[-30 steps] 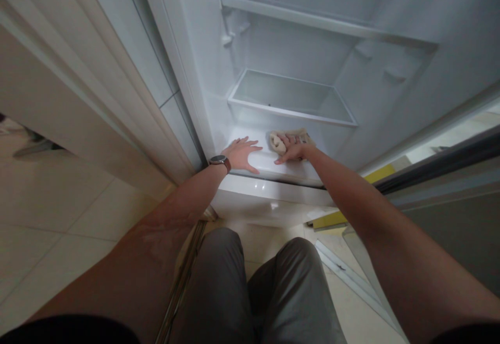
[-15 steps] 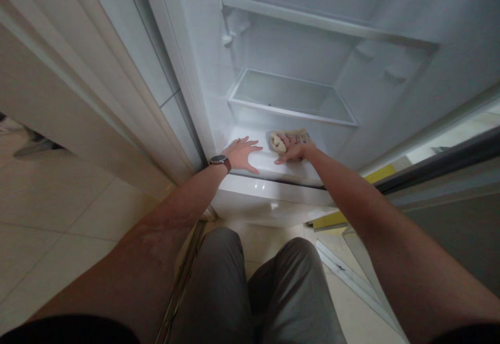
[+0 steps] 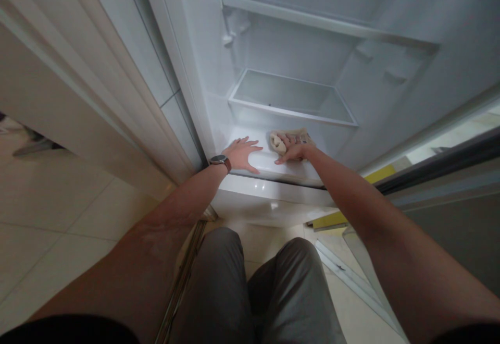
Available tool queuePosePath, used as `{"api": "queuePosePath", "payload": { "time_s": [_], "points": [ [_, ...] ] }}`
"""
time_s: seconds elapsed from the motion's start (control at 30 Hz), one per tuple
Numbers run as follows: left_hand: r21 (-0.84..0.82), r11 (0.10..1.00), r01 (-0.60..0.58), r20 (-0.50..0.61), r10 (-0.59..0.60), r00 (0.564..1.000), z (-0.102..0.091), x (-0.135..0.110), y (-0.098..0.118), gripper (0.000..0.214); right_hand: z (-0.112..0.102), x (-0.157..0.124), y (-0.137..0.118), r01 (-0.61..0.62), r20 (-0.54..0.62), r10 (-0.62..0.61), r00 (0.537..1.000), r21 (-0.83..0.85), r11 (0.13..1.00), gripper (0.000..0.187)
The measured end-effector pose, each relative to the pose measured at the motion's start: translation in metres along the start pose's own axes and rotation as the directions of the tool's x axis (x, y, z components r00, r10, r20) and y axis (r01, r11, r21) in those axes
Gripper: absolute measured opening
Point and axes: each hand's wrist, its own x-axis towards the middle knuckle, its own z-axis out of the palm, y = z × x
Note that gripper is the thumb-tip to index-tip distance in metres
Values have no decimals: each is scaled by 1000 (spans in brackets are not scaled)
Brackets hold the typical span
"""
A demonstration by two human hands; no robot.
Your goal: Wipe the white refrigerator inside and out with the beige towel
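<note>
My left hand [image 3: 242, 154] lies flat with fingers spread on the white floor [image 3: 269, 164] of an open, empty fridge. A watch [image 3: 220, 161] sits on that wrist. Just to its right, my right hand [image 3: 295, 149] presses down on a crumpled beige cloth [image 3: 278, 141], fingers curled over it. The cloth rests on the same white floor, below a clear drawer [image 3: 291, 99].
A white shelf [image 3: 324, 21] spans the fridge higher up. The fridge door [image 3: 449, 198] stands open at the right, and a wall panel [image 3: 97, 88] runs along the left. Tiled floor [image 3: 58, 219] lies below, with my grey-trousered knees [image 3: 253, 281] near the fridge base.
</note>
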Motion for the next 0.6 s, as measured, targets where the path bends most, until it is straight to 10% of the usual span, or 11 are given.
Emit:
{"api": "queuePosePath", "payload": {
  "time_s": [0.6],
  "points": [
    [5,1000,-1,15,1,1000,-3,0,2,116,8,17,11,21,-65,-22,998,-18,1000,160]
  ]
}}
